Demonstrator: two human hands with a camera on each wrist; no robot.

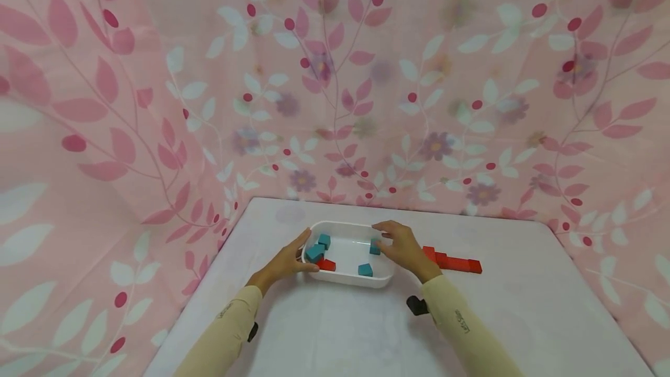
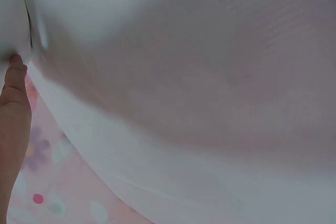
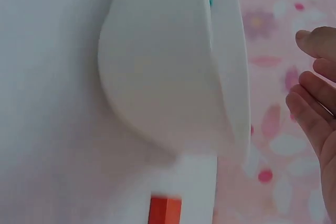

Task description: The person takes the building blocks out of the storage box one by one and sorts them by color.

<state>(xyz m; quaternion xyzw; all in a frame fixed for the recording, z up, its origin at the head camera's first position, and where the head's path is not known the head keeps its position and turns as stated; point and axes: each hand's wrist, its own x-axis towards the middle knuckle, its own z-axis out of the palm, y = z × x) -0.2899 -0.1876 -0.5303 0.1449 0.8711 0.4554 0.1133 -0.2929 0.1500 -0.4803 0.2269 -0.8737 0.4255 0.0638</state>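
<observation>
A white plastic tray (image 1: 335, 278) stands on the table with several teal blocks (image 1: 365, 270) and a red block (image 1: 327, 265) inside. My left hand (image 1: 285, 260) is at the tray's left end, thumb and fingers spread about the corner; in the left wrist view a straight finger (image 2: 16, 74) meets the white wall. Over the right end is my right hand (image 1: 405, 246), fingers loosely bent, beside a partly hidden teal block (image 1: 374, 247). The right wrist view shows those fingers (image 3: 310, 103) apart from the tray wall (image 3: 157, 66), with nothing between them and the thumb.
A row of red blocks (image 1: 455, 263) lies on the white-covered table (image 1: 335, 330) to the right of the tray, partly behind my right hand. Pink floral cloth (image 1: 335, 103) hangs along the back and sides.
</observation>
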